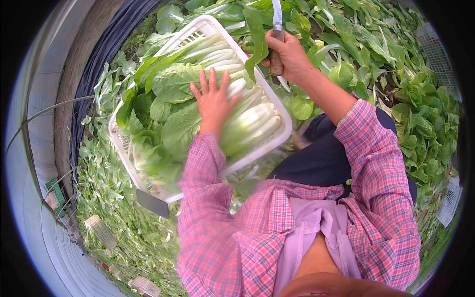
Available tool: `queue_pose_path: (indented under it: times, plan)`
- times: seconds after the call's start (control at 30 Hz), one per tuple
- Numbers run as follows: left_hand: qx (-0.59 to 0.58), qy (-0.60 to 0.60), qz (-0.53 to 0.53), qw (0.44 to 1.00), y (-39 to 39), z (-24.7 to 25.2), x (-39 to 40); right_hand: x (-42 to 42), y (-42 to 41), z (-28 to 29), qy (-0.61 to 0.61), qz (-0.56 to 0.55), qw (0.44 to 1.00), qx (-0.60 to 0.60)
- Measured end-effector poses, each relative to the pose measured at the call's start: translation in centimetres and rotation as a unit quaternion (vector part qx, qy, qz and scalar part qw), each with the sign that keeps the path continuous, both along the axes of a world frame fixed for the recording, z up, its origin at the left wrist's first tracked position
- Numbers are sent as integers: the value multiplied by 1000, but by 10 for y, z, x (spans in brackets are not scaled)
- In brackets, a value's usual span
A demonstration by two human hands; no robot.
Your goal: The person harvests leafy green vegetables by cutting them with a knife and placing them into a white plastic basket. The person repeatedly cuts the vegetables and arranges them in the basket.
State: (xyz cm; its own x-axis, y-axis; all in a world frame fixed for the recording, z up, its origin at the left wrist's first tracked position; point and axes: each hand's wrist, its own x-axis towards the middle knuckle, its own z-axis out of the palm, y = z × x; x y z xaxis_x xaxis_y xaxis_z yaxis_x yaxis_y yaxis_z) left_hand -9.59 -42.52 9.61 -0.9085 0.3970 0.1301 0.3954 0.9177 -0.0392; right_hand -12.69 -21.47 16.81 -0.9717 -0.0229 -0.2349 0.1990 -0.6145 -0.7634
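Note:
My left hand (214, 99) lies flat with spread fingers on the leafy greens (178, 83) in a white plastic crate (272, 94). The greens are packed in rows, with pale stems towards the crate's right side and leaves towards the left. My right hand (291, 54) grips the wooden handle of a knife (277, 16), just beyond the crate's right rim. Its metal blade points away from me. One long green leaf (256, 44) hangs beside that hand and over the rim; whether my fingers hold it cannot be told.
Leafy plants (404, 122) and cut leaves cover the ground around me. A dark flat object (152, 203) sits at the crate's near corner. Farther off are a green crate (55, 198) and pale crates (438, 55). Dark sheeting (92, 70) and a curved plastic-film wall (41, 148) run along the left.

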Motion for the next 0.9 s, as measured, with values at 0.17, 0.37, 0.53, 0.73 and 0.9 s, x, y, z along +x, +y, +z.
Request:
queue_pose_path:
  times: [0.17, 0.37, 0.53, 0.73, 0.9]
  plan:
    - [45, -4, -34, 998, -6, -4, 1, 4, -4, 8, 50, 52, 997, -15]
    - [84, 22, -52, 995, -12, -9, -12, -16, 17, 10, 106, 31, 993, -51]
    - [52, 26, -41, 997, -14, -4, -5, -37, 91, 45, 36, -96, 993, 61]
    - [-57, 36, -47, 997, 21, 6, -9, -9, 169, 14, 17, -147, 858, 492]
    - [23, 13, -109, 994, 19, -15, -16, -5, 168, 9, 17, -41, 876, 481]
